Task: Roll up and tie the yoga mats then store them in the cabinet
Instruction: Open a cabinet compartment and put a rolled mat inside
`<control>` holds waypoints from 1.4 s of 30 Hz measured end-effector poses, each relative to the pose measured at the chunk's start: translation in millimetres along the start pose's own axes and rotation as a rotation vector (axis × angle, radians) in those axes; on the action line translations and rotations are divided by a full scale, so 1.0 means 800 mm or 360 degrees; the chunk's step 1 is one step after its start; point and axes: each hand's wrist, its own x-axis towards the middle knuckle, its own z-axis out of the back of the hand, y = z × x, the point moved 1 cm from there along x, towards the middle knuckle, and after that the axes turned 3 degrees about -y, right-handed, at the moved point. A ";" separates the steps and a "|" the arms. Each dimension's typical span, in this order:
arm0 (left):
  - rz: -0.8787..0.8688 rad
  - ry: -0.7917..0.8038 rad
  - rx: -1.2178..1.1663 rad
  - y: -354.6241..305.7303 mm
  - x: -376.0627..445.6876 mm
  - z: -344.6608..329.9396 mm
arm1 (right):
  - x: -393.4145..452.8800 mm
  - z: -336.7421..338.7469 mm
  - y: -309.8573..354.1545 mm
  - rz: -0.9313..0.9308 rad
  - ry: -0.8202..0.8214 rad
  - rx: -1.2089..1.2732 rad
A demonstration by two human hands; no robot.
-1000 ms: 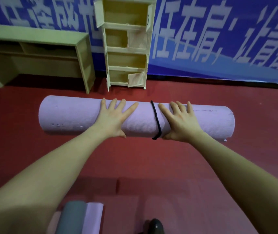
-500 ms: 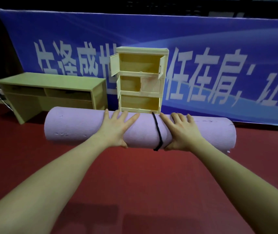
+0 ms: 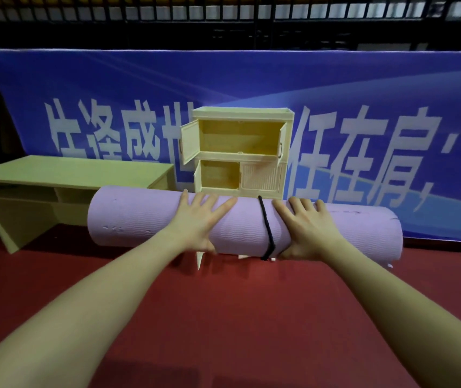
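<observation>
At frame centre, we now carry the tied mat (image 3: 145, 217) lifted off the floor. Both hands, left (image 3: 198, 222) and right (image 3: 309, 228), grip it with spread fingers. The cabinet (image 3: 242, 152) comes next.

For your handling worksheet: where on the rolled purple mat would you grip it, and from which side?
Grip the rolled purple mat near its middle, either side of the black tie, from the near side, as the left hand and right hand do: it is long and level, so spaced hands likely balance it.
</observation>
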 end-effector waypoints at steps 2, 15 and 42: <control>-0.0015 -0.0032 0.0002 0.033 0.051 -0.019 | 0.054 -0.019 -0.011 -0.0038 -0.0033 -0.0007; -0.0107 -0.0141 0.0008 0.151 0.348 -0.169 | 0.331 -0.192 -0.119 -0.0001 -0.0120 -0.0038; -0.0806 -0.0325 0.0022 0.320 0.820 -0.426 | 0.662 -0.469 -0.206 -0.0560 -0.0036 0.0027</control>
